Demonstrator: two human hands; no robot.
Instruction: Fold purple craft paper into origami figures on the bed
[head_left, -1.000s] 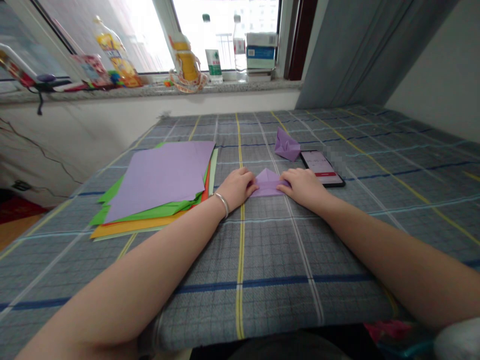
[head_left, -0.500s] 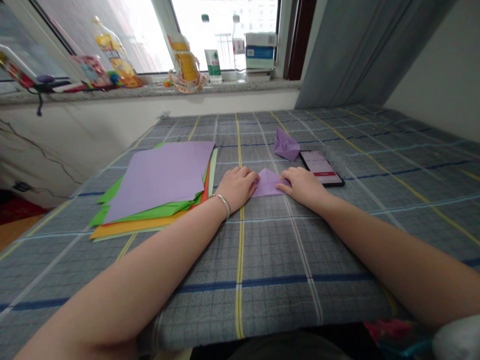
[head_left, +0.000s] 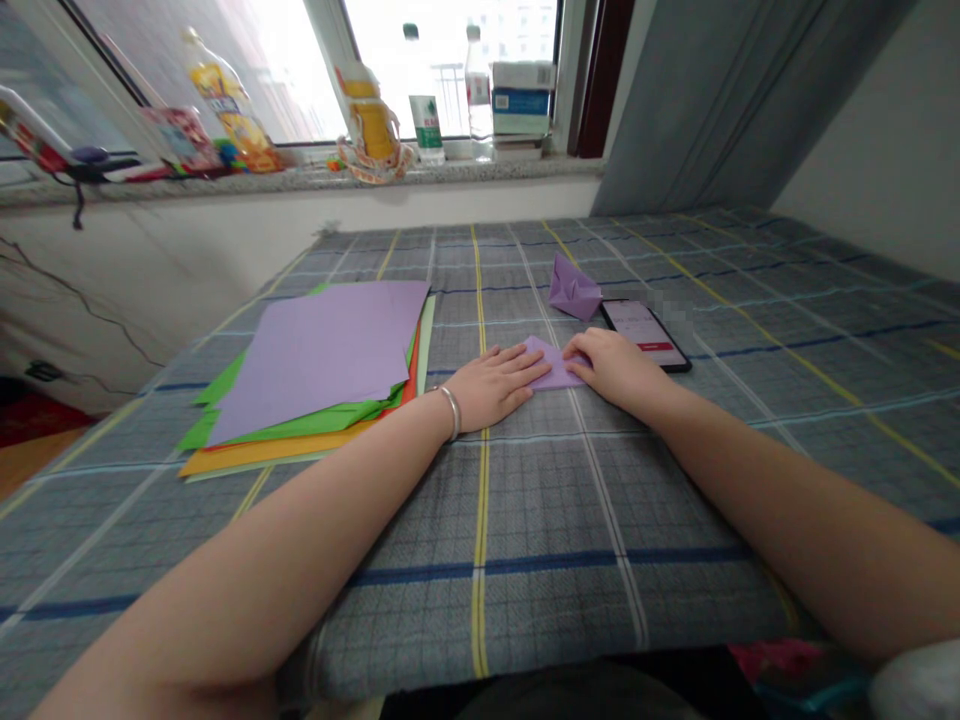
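Note:
A small folded purple paper (head_left: 553, 372) lies flat on the checked tablecloth in front of me. My left hand (head_left: 496, 386) is stretched out flat, its fingertips resting on the paper's left part. At the right end, my right hand (head_left: 609, 362) pinches the paper's edge between thumb and bent fingers. Part of the paper is hidden under both hands. Just beyond it stands a folded purple paper shape (head_left: 574, 288) with pointed corners.
A phone (head_left: 646, 334) with a lit screen lies beside my right hand. To the left is a stack of coloured sheets, a purple sheet (head_left: 330, 350) on top. Bottles, a tube (head_left: 427, 130) and boxes (head_left: 522, 105) line the windowsill behind the table.
My left hand has gone from curled fingers at the paper's left edge to lying flat on it. The paper and my right hand have shifted slightly right.

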